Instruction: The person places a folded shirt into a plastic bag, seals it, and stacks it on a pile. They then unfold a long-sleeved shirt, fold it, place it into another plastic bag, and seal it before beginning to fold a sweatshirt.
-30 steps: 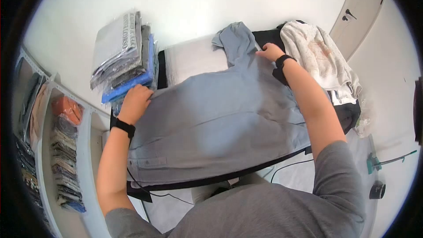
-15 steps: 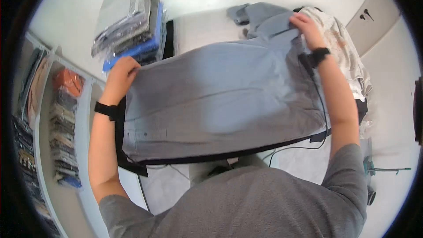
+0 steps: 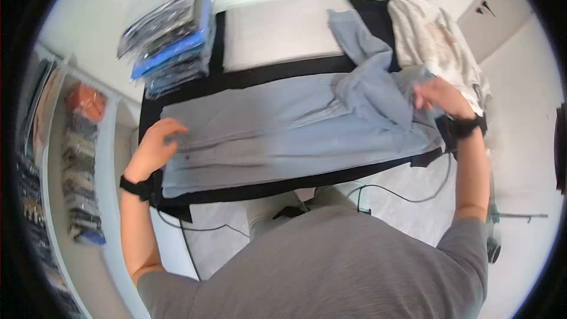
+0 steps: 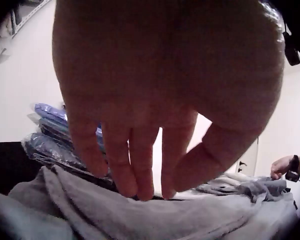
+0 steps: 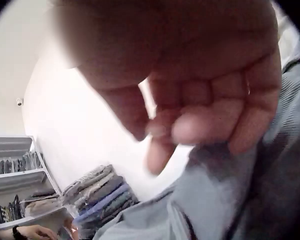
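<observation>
A blue-grey garment (image 3: 254,124) lies lengthwise across the black-covered table, its long front folded over and a sleeve (image 3: 360,41) stretching up towards the back. Over its left end is the left hand (image 3: 155,147), thumb apart from the fingers; in the left wrist view that hand (image 4: 160,100) has extended fingers and nothing between them, above grey cloth (image 4: 140,215). At the garment's right end the right hand (image 3: 443,99) is blurred. The right wrist view shows this hand (image 5: 190,85) with loosely bent fingers, near the cloth (image 5: 215,175), gripping nothing visible.
Bagged folded clothes (image 3: 171,35) are stacked at the back left, beside a pile of clear plastic bags (image 3: 283,32). A cream garment (image 3: 428,35) lies at the back right. Shelves (image 3: 112,171) stand at left; a black cable (image 3: 407,201) hangs at the front.
Both hands have let go of the garment's far edge. The garment has been folded towards the person, uncovering more black table, and its sleeve now lies across the right part.
</observation>
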The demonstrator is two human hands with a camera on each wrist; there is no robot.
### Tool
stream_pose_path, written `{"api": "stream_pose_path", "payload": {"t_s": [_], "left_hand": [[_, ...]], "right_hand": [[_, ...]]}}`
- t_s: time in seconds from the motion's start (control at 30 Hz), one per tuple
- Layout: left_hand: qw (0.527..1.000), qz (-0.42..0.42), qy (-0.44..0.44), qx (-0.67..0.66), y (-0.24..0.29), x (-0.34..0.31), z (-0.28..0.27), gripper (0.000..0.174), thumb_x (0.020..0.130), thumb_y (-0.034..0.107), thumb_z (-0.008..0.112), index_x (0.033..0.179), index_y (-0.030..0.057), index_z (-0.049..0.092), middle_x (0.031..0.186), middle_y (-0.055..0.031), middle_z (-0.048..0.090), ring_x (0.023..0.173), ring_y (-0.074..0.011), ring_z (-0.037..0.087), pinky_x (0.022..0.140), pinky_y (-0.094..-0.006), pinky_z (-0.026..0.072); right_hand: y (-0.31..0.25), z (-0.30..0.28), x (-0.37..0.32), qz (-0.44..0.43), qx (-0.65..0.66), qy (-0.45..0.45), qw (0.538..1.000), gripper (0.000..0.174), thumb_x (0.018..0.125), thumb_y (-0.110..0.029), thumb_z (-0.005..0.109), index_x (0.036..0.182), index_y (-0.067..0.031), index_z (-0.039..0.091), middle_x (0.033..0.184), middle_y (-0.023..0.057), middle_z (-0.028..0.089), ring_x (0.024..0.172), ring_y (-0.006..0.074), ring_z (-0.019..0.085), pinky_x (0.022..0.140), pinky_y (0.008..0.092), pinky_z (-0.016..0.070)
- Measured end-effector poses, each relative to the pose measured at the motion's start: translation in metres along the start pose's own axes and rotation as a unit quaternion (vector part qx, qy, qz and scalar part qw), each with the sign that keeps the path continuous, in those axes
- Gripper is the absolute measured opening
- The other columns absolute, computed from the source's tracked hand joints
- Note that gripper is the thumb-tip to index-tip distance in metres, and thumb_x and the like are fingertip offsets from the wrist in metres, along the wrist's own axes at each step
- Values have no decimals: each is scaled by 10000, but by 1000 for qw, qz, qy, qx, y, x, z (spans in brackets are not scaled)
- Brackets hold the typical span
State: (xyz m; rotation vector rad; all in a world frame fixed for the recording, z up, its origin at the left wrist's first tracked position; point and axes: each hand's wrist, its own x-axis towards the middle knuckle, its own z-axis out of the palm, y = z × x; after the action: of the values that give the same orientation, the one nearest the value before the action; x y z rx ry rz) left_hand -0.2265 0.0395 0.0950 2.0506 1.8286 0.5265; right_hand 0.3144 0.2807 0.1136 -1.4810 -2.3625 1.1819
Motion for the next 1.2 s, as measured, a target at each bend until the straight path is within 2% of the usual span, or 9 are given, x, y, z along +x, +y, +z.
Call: {"api": "stream_pose_path", "payload": {"t_s": [0.13, 0.4, 0.5, 0.63, 0.83, 0.9, 1.03, 1.1, 1.2], "left_hand": [[998, 38, 53, -24, 22, 24, -6, 226, 725, -77, 513, 920, -8, 603, 877, -114, 576, 852, -248, 569, 768, -295, 438], [984, 174, 25, -19, 96, 74, -5, 205, 756, -44, 542, 947, 8, 597, 956, -120, 588, 925, -283, 564, 825, -332, 441], [982, 186, 22, -16, 118, 80, -5, 221, 771, -27, 553, 980, 27, 600, 1014, -114, 578, 979, -273, 550, 859, -327, 431], [958, 254, 133, 0, 155, 79, -7, 288, 780, -10, 557, 1063, 36, 589, 1130, -134, 547, 1070, -298, 510, 920, -353, 400], [930, 310, 199, 16, 171, 88, 6, 386, 796, 146, 615, 1164, 58, 538, 1252, -160, 477, 1173, -320, 431, 1000, -388, 322], [965, 250, 71, 19, 158, 89, 23, 417, 802, 193, 629, 1185, 63, 527, 1283, -167, 454, 1185, -331, 424, 999, -389, 327], [973, 207, -94, -49, 143, 86, 62, 461, 819, 242, 618, 1231, 72, 498, 1331, -156, 421, 1231, -314, 397, 1021, -395, 310], [967, 223, -117, -47, 151, 82, 72, 562, 751, 238, 674, 1256, 82, 481, 1315, -171, 428, 1217, -336, 404, 1011, -410, 323], [928, 323, -185, 9, 169, 54, 82, 739, 602, 202, 775, 1270, 110, 472, 1284, -179, 426, 1177, -365, 418, 973, -433, 353]], "right_hand": [[2, -2, 60, 14, 98, 155, 983, 387, 877, -391, 552, 906, -14, 635, 760, 20, 605, 578, 79, 486, 539, 220, 406], [-17, 9, 152, 156, -141, 91, 973, 597, 833, -487, 507, 902, 96, 617, 759, 161, 635, 585, 243, 605, 538, 357, 488], [-16, 3, 168, 40, -239, 60, 968, 363, 793, -268, 578, 884, 82, 616, 686, 125, 610, 546, 183, 562, 479, 324, 447], [-120, 46, 62, -215, 12, 245, 945, 297, 772, -91, 545, 1038, 24, 608, 781, 132, 645, 732, 162, 607, 690, 270, 478], [-140, 100, -52, -555, -14, -191, 810, 321, 831, -161, 629, 1124, -37, 583, 1073, 139, 609, 1002, 266, 572, 837, 372, 461], [-122, 77, -57, -456, -18, -277, 846, 294, 820, -93, 627, 1104, -31, 589, 1079, 127, 611, 999, 287, 573, 847, 374, 465], [-74, 8, -38, -237, -104, -15, 966, 363, 718, 62, 529, 1041, -68, 633, 1024, 102, 626, 895, 209, 593, 802, 297, 480], [-17, -12, -4, -242, -206, 132, 939, 427, 695, 74, 525, 1082, -82, 614, 1028, 87, 629, 887, 188, 585, 760, 281, 472], [12, -18, 8, -133, -156, 117, 972, 487, 708, 83, 542, 1151, -114, 591, 1066, 52, 615, 814, 141, 555, 748, 244, 462]]}}
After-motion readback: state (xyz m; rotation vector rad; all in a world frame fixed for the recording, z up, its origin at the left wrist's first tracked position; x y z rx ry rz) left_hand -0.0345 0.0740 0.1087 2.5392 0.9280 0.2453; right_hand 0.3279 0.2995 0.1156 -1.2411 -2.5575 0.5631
